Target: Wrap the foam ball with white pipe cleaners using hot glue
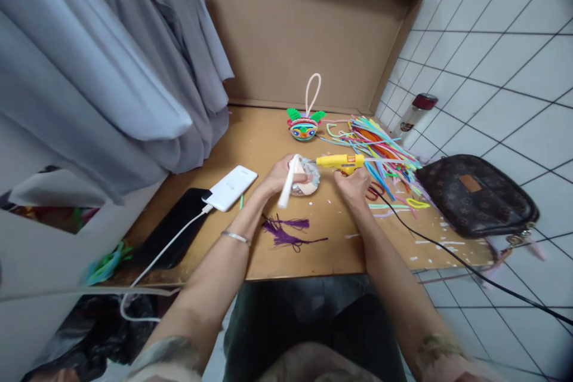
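Observation:
My left hand (277,175) is closed around a round, whitish, partly see-through craft piece (308,186). A white cord or strip (286,188) sticks out from it toward me; what it is made of is unclear. My right hand (356,188) grips a yellow glue gun (338,160), with a pale glue stick (387,161) coming out of its back. The gun's nozzle points left and reaches the craft piece; I cannot tell if it touches. Purple tassels (289,233) lie nearer to me. Behind sits a colourful animal-head ornament (304,128) with green ears and a white loop.
A heap of coloured pipe cleaners (376,143) lies right of centre, with red-handled scissors (375,191) beside it. A brown pouch (478,194) and a red-capped bottle (414,113) are at right. A white power bank (231,188) overlaps a black tablet-like slab (179,230). The gun's black cord (430,241) trails right.

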The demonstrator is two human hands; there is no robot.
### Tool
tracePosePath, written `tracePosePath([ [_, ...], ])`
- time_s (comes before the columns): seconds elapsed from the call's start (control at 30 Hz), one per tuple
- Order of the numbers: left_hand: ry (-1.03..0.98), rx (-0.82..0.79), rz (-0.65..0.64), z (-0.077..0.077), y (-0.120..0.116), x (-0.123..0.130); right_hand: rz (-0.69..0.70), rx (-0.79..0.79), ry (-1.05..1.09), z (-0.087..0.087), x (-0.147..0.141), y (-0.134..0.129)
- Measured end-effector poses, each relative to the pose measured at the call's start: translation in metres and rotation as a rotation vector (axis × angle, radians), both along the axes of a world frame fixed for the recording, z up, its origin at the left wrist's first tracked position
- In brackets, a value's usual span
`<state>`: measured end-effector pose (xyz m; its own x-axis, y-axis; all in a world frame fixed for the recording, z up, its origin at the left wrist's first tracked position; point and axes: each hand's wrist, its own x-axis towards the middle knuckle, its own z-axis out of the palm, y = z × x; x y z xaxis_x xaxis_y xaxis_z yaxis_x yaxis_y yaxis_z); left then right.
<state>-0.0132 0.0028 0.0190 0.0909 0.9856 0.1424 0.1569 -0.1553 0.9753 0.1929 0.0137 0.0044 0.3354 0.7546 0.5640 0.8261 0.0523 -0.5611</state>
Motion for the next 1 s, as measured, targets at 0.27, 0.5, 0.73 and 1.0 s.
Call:
tracePosePath([
  [0.27,0.030,-0.033,-0.097,0.004,-0.004,0.000,0.085,-0.018,0.025,0.005,0.004,-0.003],
  [0.5,0.075,-0.042,-0.135,0.005,-0.007,0.003,0.076,-0.010,-0.034,0.012,0.002,-0.009],
  [0.73,0.089,-0.033,-0.112,0.003,-0.007,0.004,0.071,-0.060,-0.047,0.015,0.003,-0.011],
  [1.0,0.093,-0.021,-0.182,0.005,-0.008,0.001,0.059,-0.065,-0.058,0.015,0.002,-0.011],
])
